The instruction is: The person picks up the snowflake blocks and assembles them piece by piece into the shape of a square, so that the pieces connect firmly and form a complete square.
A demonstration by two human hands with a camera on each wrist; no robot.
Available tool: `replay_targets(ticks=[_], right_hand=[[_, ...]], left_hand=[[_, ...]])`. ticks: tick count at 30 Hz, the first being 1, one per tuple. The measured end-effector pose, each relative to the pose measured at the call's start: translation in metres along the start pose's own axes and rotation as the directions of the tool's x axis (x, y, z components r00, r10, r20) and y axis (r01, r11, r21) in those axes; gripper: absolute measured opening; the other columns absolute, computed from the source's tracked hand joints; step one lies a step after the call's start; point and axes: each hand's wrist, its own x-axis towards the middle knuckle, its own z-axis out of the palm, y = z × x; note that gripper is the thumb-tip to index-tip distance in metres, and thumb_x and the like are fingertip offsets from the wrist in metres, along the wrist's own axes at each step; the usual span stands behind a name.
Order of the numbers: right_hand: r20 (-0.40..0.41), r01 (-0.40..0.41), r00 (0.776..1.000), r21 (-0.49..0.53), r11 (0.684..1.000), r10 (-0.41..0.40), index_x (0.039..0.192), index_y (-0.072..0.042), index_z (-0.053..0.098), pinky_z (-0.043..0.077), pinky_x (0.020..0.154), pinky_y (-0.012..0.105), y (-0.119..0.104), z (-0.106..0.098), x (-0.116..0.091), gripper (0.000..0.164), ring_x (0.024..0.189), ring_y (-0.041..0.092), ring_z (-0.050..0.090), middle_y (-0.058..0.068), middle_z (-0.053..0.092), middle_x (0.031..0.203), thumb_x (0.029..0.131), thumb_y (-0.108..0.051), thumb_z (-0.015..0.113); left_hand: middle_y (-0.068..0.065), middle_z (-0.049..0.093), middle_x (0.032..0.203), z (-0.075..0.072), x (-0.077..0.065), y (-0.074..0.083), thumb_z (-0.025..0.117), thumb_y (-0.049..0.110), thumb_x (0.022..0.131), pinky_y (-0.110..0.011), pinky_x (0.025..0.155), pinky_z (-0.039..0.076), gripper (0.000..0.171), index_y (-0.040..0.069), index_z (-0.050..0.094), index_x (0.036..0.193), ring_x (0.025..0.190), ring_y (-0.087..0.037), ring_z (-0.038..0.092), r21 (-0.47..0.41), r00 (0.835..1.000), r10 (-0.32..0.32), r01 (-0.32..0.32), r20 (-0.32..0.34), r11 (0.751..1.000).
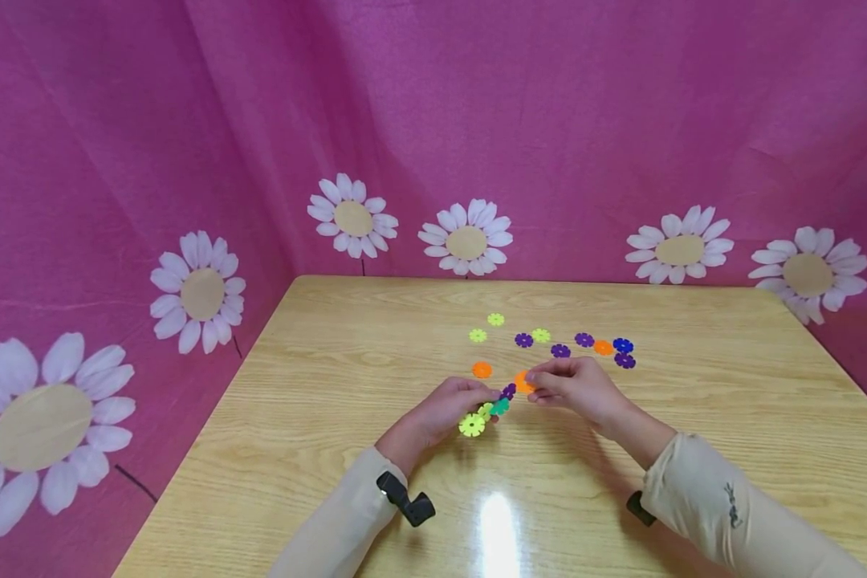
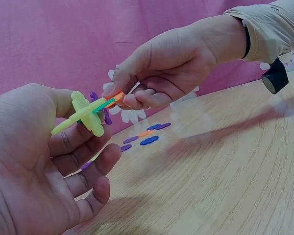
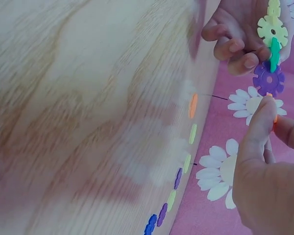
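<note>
A person in beige sleeves (image 1: 332,518) works at a wood-grained surface (image 1: 318,385), holding up a short chain (image 1: 486,411) of flower-shaped discs. The left hand (image 1: 444,411) grips the chain, its spare fingers loosely bent; the right hand (image 1: 580,391) pinches an orange disc (image 1: 523,382) at the chain's far end.

Four pieces look joined: a yellow disc (image 1: 472,425) at the near end, a second yellow one, a green disc (image 1: 500,407) and a purple disc (image 1: 508,391). The orange piece sits at the purple rim, though from where I stand I cannot tell whether their slots have caught; that joint appears to be the step in hand. About ten others lie loose and unjoined: an orange one (image 1: 482,370) just beyond the chain, a yellow pair (image 1: 495,319) farther beyond it, and a scatter of purple, yellow, orange and blue discs (image 1: 623,344) beyond and to the chain's right.

The pieces are thin, flat and seemingly plastic, with notched, petal-like edges and a small hole in the middle. Beneath the chain, the smooth wood carries a glossy patch of light; well beyond it hangs pink cloth (image 1: 563,120) printed with white daisies (image 1: 466,242).
</note>
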Motion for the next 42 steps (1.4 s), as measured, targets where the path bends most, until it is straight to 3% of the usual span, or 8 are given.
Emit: replay_targets(ticks=[13, 19, 26, 33, 39, 42], right_hand=[[0.048, -0.017, 0.999, 0.029, 0.999, 0.016, 0.130, 0.015, 0.055, 0.058, 0.087, 0.034, -0.003, -0.002, -0.005, 0.043, 0.086, 0.012, 0.074, 0.010, 0.074, 0.106, 0.098, -0.013, 0.063], [0.040, -0.030, 0.999, 0.052, 0.998, 0.028, 0.129, 0.016, 0.055, 0.057, 0.088, 0.036, -0.003, -0.001, -0.007, 0.042, 0.086, 0.013, 0.074, 0.015, 0.073, 0.109, 0.097, -0.011, 0.064], [0.044, -0.047, 0.998, 0.071, 0.996, 0.044, 0.124, 0.016, 0.058, 0.057, 0.088, 0.036, 0.001, -0.001, -0.008, 0.038, 0.086, 0.014, 0.075, 0.007, 0.073, 0.098, 0.096, -0.008, 0.066], [0.047, -0.060, 0.997, 0.101, 0.993, 0.056, 0.126, 0.017, 0.056, 0.058, 0.086, 0.033, 0.002, -0.001, -0.010, 0.038, 0.087, 0.014, 0.075, 0.007, 0.072, 0.100, 0.096, -0.006, 0.064], [0.053, -0.064, 0.997, 0.118, 0.991, 0.058, 0.126, 0.017, 0.054, 0.058, 0.085, 0.030, 0.001, -0.001, -0.011, 0.040, 0.087, 0.013, 0.074, 0.008, 0.072, 0.100, 0.096, -0.008, 0.065], [0.049, -0.079, 0.996, 0.123, 0.989, 0.073, 0.128, 0.015, 0.053, 0.057, 0.088, 0.031, 0.005, -0.002, -0.012, 0.042, 0.090, 0.013, 0.074, 0.008, 0.071, 0.103, 0.097, -0.011, 0.065]], left_hand=[[0.000, 0.068, 0.084, 0.000, -0.001, 0.004, 0.059, 0.028, 0.100, -0.030, 0.083, 0.041, 0.031, 0.000, 0.073, 0.098, 0.085, -0.014, 0.054, 0.080, 1.000, 0.013, -0.015, 0.026, 0.997], [0.001, 0.061, 0.086, 0.001, 0.001, 0.005, 0.058, 0.024, 0.101, -0.028, 0.081, 0.040, 0.029, -0.002, 0.071, 0.097, 0.087, -0.014, 0.050, 0.071, 0.999, 0.038, -0.040, 0.033, 0.997], [0.002, 0.059, 0.087, 0.003, 0.003, 0.004, 0.058, 0.020, 0.100, -0.025, 0.077, 0.041, 0.027, -0.004, 0.070, 0.097, 0.085, -0.013, 0.049, 0.078, 0.998, 0.053, -0.055, 0.032, 0.995], [0.002, 0.063, 0.091, 0.005, 0.005, 0.003, 0.057, 0.018, 0.101, -0.026, 0.084, 0.041, 0.024, -0.002, 0.068, 0.093, 0.091, -0.013, 0.052, 0.051, 0.997, 0.055, -0.058, 0.052, 0.997], [0.001, 0.064, 0.085, 0.005, 0.004, 0.003, 0.056, 0.022, 0.102, -0.023, 0.071, 0.041, 0.031, -0.007, 0.069, 0.102, 0.079, -0.012, 0.051, 0.066, 0.998, 0.040, -0.044, 0.057, 0.997], [0.002, 0.064, 0.085, 0.006, 0.004, 0.002, 0.057, 0.026, 0.101, -0.024, 0.071, 0.040, 0.034, -0.005, 0.071, 0.103, 0.079, -0.013, 0.051, 0.094, 0.999, 0.026, -0.029, 0.031, 0.995]])
